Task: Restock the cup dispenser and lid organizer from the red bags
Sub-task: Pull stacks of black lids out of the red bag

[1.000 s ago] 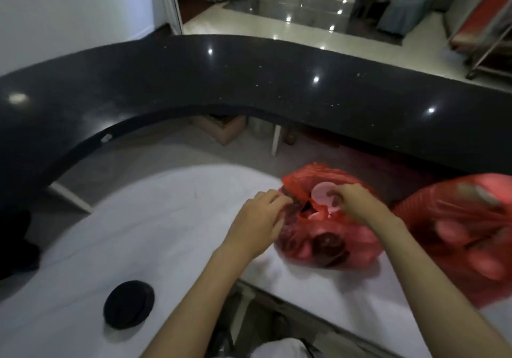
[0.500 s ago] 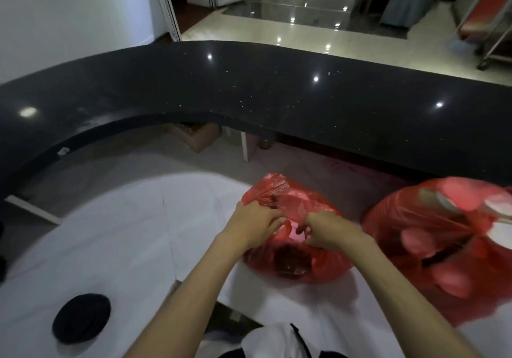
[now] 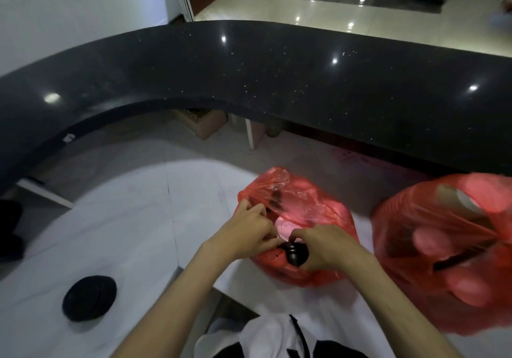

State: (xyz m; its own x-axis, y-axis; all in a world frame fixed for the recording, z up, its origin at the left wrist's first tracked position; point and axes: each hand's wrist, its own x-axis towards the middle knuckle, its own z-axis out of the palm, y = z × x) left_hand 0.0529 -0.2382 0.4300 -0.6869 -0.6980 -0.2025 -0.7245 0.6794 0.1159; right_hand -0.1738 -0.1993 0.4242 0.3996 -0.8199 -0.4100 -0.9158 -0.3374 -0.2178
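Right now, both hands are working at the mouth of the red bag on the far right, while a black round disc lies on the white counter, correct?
Not quite. The head view shows the left hand and right hand at the nearer red bag, not the far-right red bag. The black disc does lie on the white counter.

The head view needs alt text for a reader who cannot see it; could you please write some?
Both hands, left and right, pull open a red bag on a white counter; the right also grips a black object. A second red bag sits right.

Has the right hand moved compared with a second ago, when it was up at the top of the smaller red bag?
Yes. The right hand has dropped from the top of the smaller red bag to its near side, where it grips a black thing.
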